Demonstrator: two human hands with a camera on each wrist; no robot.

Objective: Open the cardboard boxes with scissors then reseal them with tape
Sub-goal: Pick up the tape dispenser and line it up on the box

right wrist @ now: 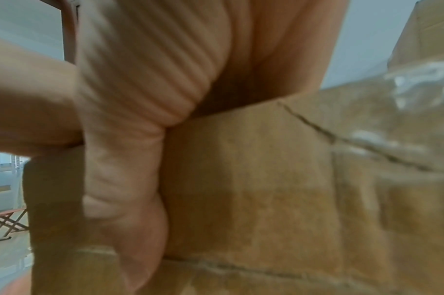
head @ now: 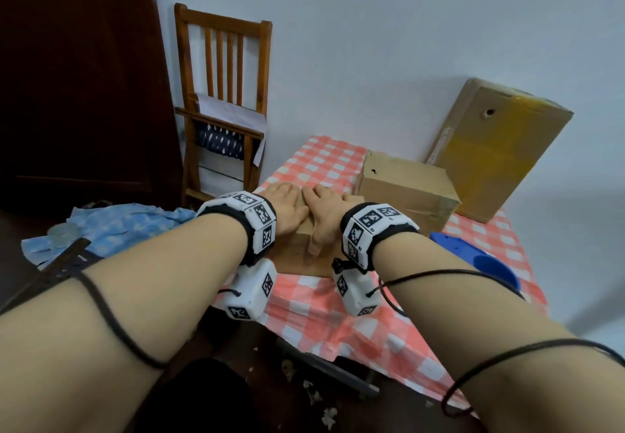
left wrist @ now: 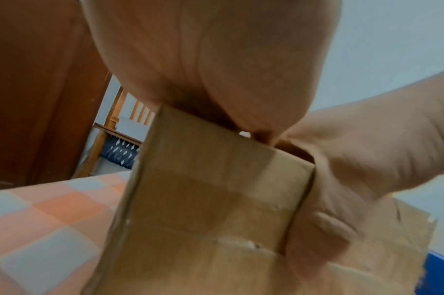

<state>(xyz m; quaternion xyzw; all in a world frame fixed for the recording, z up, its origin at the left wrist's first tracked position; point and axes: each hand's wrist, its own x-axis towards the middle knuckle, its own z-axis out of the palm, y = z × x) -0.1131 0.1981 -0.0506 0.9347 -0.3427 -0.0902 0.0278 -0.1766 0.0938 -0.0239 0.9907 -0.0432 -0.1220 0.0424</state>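
A small cardboard box (head: pixel 301 253) lies on the red-and-white checked tablecloth (head: pixel 321 314). Both hands lie flat on its top, side by side and touching. My left hand (head: pixel 287 202) covers the left part, fingers straight and pointing away from me. On the right part rests my right hand (head: pixel 324 209), its thumb hanging down the near face. The left wrist view shows the left palm (left wrist: pixel 203 59) on the box (left wrist: pixel 203 199), whose near face carries clear tape. The right thumb (right wrist: pixel 122 189) lies against the box (right wrist: pixel 266 189). No scissors or tape roll are in view.
A second cardboard box (head: pixel 406 186) sits just behind and right. A large box (head: pixel 500 148) leans on the wall at the back right. A blue plastic object (head: pixel 473 257) lies by the right wrist. A wooden chair (head: pixel 223 101), dark door (head: pixel 77 77) and blue cloth (head: pixel 118 226) are to the left.
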